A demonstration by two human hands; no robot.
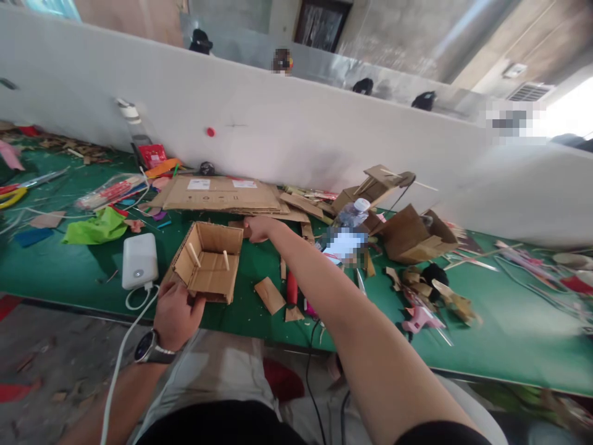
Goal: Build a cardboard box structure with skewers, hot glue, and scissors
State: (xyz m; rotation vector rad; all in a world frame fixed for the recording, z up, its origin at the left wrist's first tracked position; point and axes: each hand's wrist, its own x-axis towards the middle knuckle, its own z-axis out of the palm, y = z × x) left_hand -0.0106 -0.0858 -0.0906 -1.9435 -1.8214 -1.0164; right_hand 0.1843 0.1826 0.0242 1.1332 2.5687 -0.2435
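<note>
My left hand [178, 314], with a watch on its wrist, grips the near left corner of a small open cardboard box [213, 283]. Two short wooden sticks [227, 260] stand up inside the box. Stretched out past the box's far right corner, my right hand [260, 228] has its fingers closed on a small cardboard piece [237, 225], partly hidden behind the box. Just beyond that hand lie flattened cardboard sheets [217, 195]. A loose cardboard scrap [269, 295] rests on the green table right of the box.
A white power bank [139, 261] with a cable stands left of the box. To the right are a plastic bottle [353, 214], a phone [345, 245], cardboard constructions [407, 235] and a pink glue gun [422, 319]. A white partition [287, 130] rises behind the table.
</note>
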